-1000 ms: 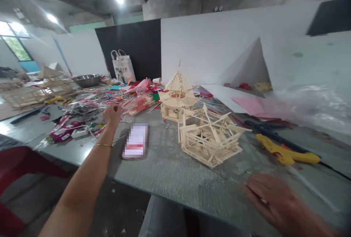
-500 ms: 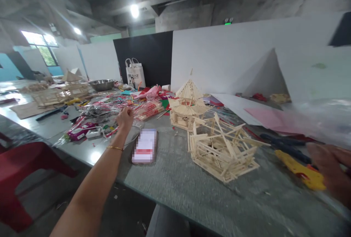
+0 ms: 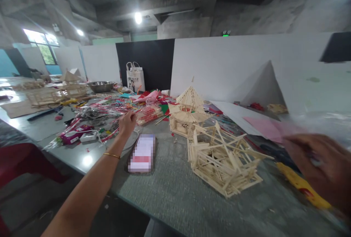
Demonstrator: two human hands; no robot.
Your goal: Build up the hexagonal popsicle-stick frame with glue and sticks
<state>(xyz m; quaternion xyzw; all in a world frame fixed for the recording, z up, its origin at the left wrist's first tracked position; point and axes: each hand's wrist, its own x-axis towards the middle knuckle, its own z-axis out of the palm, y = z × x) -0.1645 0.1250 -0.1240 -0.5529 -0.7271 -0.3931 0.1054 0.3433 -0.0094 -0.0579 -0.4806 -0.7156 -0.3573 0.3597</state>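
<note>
My left hand point(image 3: 127, 123) reaches out over the grey table point(image 3: 175, 193) to a pile of plastic packets of sticks point(image 3: 142, 114); its fingers are curled closed at the packets, and what they hold is hidden. My right hand point(image 3: 323, 169) is raised at the right edge, blurred by motion, above a yellow glue gun point(image 3: 301, 187). Between the hands stands an unfinished house frame of wooden sticks point(image 3: 223, 156), and behind it a finished stick pavilion point(image 3: 188, 112). A phone point(image 3: 142, 153) lies flat near my left wrist.
Craft packets and coloured paper point(image 3: 104, 109) litter the table's left half. A metal bowl point(image 3: 101, 86), a white tote bag point(image 3: 135, 78) and more stick models point(image 3: 55, 92) are farther back. White boards point(image 3: 233, 65) wall the rear. A red chair point(image 3: 19, 164) is at the left.
My right hand has risen from the table's near edge and moved right, up over the glue gun. My left hand has stayed at the packets. The view has tilted upward.
</note>
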